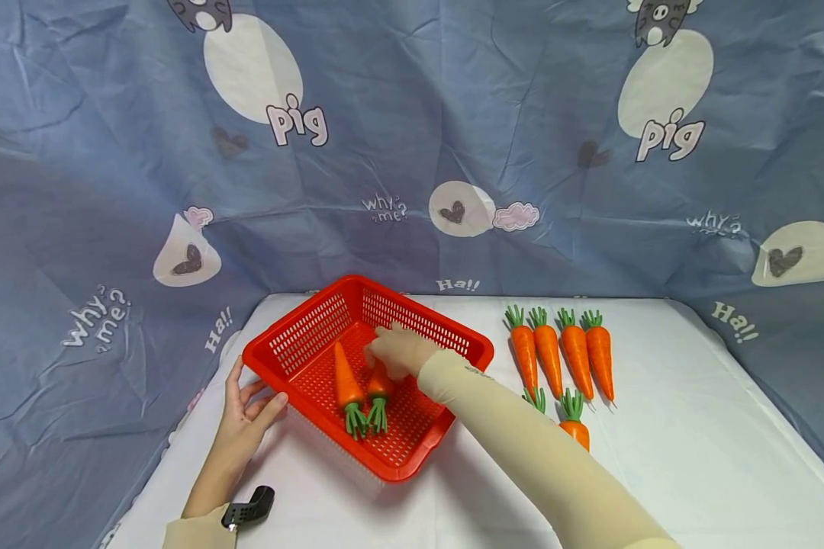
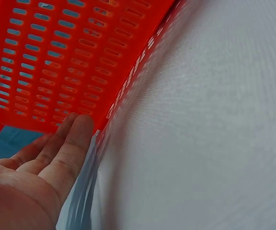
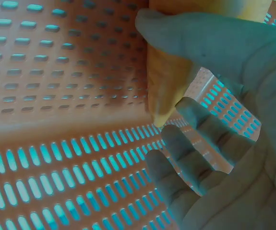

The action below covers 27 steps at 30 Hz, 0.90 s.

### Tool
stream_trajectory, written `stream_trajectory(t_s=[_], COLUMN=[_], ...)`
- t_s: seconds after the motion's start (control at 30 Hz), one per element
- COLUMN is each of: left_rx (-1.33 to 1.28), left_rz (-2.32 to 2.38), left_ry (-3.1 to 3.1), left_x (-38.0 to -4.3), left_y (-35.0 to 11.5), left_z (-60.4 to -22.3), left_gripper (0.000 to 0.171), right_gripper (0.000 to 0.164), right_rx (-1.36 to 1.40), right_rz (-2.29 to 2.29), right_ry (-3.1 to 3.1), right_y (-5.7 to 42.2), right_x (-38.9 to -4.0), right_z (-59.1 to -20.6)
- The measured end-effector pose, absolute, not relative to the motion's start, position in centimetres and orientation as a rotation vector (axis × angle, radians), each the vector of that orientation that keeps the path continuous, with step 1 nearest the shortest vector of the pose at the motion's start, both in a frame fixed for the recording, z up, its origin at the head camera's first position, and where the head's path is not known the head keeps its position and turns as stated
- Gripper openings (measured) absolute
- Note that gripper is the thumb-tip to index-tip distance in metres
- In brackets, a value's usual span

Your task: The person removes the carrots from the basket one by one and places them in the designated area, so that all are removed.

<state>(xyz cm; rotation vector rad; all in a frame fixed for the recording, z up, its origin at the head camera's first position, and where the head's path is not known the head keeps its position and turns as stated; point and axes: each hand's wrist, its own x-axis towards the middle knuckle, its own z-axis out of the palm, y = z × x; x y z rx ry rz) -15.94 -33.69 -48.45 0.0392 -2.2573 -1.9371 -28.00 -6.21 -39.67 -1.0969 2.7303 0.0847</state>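
A red plastic basket (image 1: 412, 469) with slotted walls stands at an angle on the white table. At its left corner is my left hand (image 1: 245, 418), thumb and forefinger gripping the rim; in the left wrist view its other fingers (image 2: 73, 148) reach along the outer wall. Inside the basket lies one carrot (image 1: 346, 381), leafy end toward me. Beside it my right hand (image 1: 400, 351) reaches down and holds a second carrot (image 3: 169, 81) near the basket floor. The thumb lies across that carrot, three fingers spread below it, the forefinger mostly hidden.
Right of the basket, several carrots (image 1: 575, 358) lie in a row, green tops pointing away. Nearer me, another carrot (image 1: 574, 431) shows partly behind my right sleeve (image 1: 515, 435). A patterned blue cloth (image 1: 357, 252) hangs behind and beside the white table (image 1: 693, 427).
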Motion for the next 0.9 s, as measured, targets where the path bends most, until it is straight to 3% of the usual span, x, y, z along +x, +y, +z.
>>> stream_trajectory(t_s=[0.53, 0.9], left_rx=[0.03, 0.049], left_rz=[-1.929, -1.932], left_ry=[-2.26, -2.265], left_x=[-15.9, -15.9], left_y=[-33.7, -33.7], left_z=[-48.2, -48.3], left_gripper=[0.105, 0.105], right_gripper=[0.053, 0.043], right_rx=[-0.902, -1.011], right_rz=[-0.344, -0.189], right_ry=[2.512, 2.56], right_y=[-5.1, -5.3], right_x=[-29.8, -30.1], right_z=[-40.2, -40.5])
